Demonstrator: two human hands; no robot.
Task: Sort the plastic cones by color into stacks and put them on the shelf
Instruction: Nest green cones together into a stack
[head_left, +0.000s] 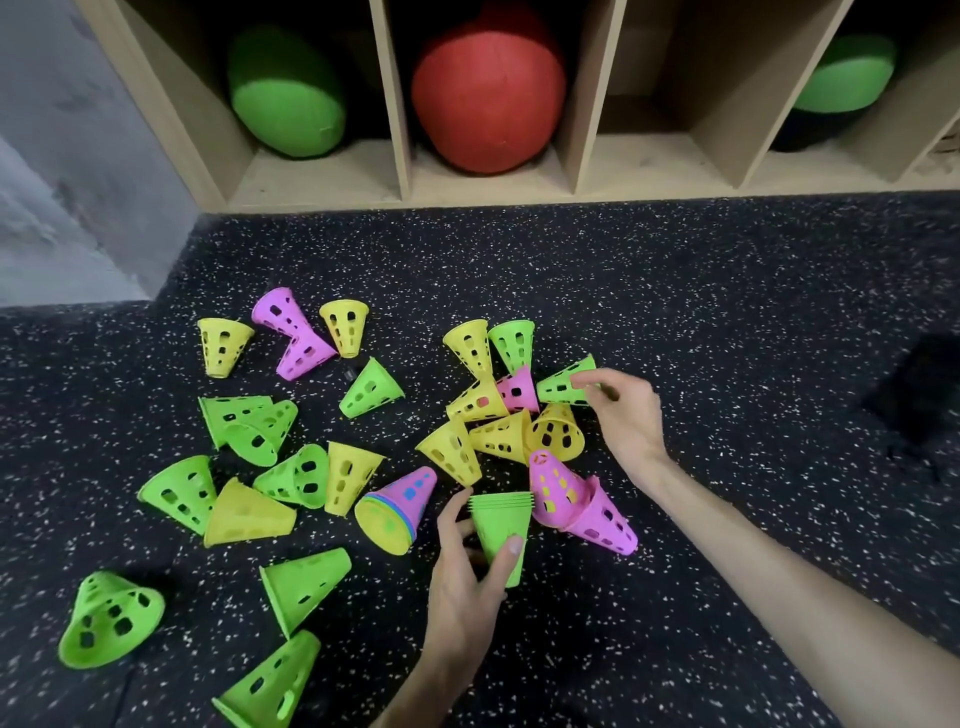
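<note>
Green stack (503, 530) growing, wide end up, gripped in the left hand (467, 587); right hand (621, 410) pinches another green cone (563, 387) on the floor. Yellow and pink lie scattered, shelf (498, 192) holds no cones

A red ball (488, 98) sits between two green balls (288, 96) (844, 75) (each in its own compartment), above black rubber floor (701, 291) speckled white; a grey wall (62, 156) rises at left.

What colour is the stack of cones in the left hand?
Green; the stack of cones shows best in the head view.
</note>
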